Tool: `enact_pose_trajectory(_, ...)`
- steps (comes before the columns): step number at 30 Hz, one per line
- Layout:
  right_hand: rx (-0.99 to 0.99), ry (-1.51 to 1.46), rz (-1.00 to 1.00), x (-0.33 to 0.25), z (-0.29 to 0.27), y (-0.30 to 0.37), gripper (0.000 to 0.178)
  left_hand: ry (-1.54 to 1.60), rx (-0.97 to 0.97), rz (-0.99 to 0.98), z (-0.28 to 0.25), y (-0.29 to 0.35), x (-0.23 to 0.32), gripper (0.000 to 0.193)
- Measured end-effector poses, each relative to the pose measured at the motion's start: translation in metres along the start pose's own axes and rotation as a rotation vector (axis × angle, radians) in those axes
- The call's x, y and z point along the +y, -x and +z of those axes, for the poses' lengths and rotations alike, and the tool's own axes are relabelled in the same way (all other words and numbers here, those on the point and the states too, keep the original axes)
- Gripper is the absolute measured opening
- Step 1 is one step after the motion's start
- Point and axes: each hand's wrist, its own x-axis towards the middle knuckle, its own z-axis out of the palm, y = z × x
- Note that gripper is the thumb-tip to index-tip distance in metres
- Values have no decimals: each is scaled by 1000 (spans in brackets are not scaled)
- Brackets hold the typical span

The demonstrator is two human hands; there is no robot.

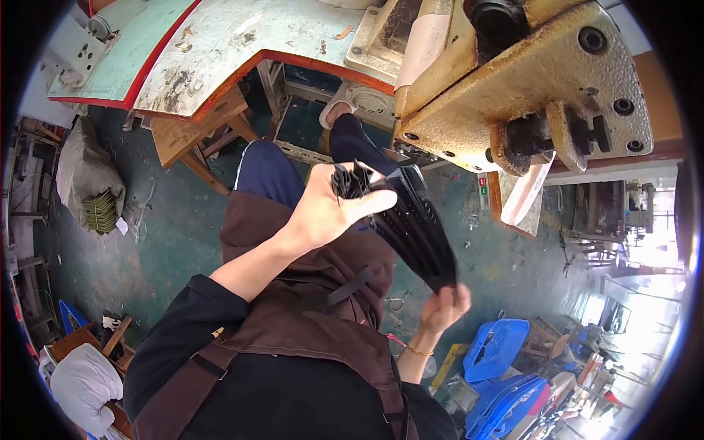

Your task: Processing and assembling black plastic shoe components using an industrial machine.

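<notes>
A bundle of black straps (416, 233) with rows of small holes or stitches hangs slantwise in front of my apron. Near its upper end, my left hand (323, 209) is closed round the straps, the thumb stretched along them; several loose black ends (350, 181) stick out above the fingers. My right hand (445, 308) grips the lower end, its fingers slightly blurred. A brown apron (293, 315) covers my lap, and a dark strap end (350, 286) lies on it.
A heavy cream-coloured machine (528, 95) juts over the upper right. Ahead is a worn worktable (220, 51) with a red edge, a wooden stool (198, 132) beneath it. A stuffed sack (88, 165) stands left; blue bins (497, 348) sit at the lower right.
</notes>
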Motion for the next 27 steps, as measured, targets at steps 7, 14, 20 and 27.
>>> enact_pose_trajectory(7, -140, 309, 178, 11, 44, 49, 20, -3, 60, -62, -2, -20, 15, 12)
enact_pose_trajectory(14, -190, 261, 393, 19, 55, 63, 17, -8, 17, -52, -5, -31, 28, 15)
enact_pose_trajectory(20, -227, 233, 372, 19, 71, 61, 16, -38, 18, -21, -9, -34, 32, 14)
enact_pose_trajectory(27, -245, 282, 374, 19, 79, 57, 15, -60, 16, -30, -22, -34, 28, 14)
